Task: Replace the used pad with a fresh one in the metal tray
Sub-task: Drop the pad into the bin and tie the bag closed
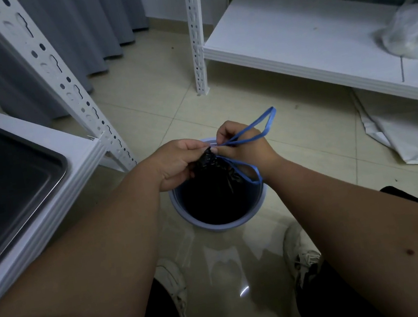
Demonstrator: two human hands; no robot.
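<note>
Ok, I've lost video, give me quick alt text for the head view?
Both hands, left hand and right hand, grip the gathered neck of a black bag by its blue drawstring over a blue bin on the floor. The metal tray sits on the left shelf.

The bin stands on the floor just ahead of the shoes. A bag hangs in it. The tray lies on a shelf at nine o'clock; another shelf runs at two o'clock.
</note>
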